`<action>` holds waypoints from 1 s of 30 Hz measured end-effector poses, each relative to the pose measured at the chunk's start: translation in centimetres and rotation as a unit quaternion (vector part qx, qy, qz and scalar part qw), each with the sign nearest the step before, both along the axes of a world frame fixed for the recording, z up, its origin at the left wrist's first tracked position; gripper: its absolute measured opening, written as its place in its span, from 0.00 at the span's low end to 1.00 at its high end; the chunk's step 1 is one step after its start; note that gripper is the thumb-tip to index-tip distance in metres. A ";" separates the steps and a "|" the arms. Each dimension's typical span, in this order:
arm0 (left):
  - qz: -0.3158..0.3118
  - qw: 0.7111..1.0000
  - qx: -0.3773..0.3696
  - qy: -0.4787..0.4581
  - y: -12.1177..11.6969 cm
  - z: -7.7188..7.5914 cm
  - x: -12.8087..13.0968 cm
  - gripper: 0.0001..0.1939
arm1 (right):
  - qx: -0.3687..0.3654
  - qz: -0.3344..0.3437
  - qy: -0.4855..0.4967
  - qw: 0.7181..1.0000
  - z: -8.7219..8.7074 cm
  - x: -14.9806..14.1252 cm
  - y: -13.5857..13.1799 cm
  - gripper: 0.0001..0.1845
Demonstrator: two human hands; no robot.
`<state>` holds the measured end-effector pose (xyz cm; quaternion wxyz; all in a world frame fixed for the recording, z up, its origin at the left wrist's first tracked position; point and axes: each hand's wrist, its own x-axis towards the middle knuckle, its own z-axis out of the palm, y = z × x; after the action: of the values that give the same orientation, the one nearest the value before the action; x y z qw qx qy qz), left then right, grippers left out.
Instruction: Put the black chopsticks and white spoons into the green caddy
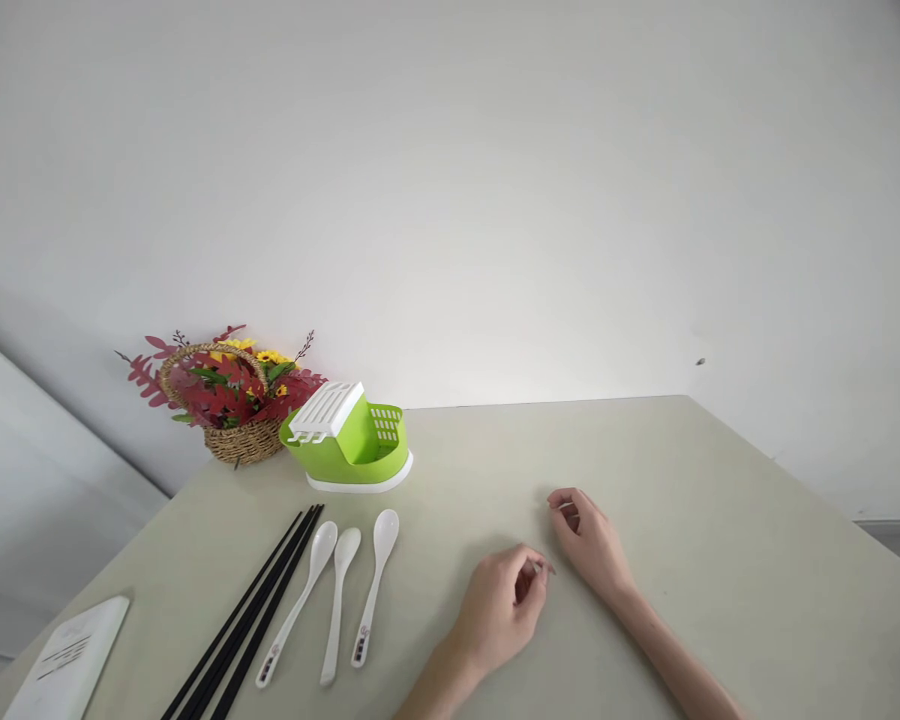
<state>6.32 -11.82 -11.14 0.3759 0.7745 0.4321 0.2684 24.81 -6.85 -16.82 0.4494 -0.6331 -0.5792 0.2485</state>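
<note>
My left hand (504, 608) rests on the table with its fingers curled in and nothing visible in them. Just beyond it to the right lies my right hand (591, 545), also loosely closed and without anything in its fingers. The hands are apart from each other. Left of them, three white spoons (377, 585) lie side by side, bowls pointing away from me. Beside the spoons is a bundle of black chopsticks (251, 615). A green and white cutlery holder (326, 462) stands behind these, with a slotted white top and an open basket section.
A wicker basket (244, 443) of red and yellow artificial flowers stands at the back left against the wall (495, 200). At the near left edge of the pale table (720, 580) lies a flat white object (67, 655) with dark marks.
</note>
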 end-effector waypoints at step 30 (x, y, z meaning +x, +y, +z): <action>0.328 0.793 -0.032 0.513 -6.7 4.3 -29.0 0.37 | -0.006 0.000 0.006 1.000 0.1 0.2 -0.2 0.11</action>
<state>-22.71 -18.47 -6.88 0.0131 0.5980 0.7978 -0.0757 25.02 -7.02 -16.75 0.4495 -0.6341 -0.5748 0.2560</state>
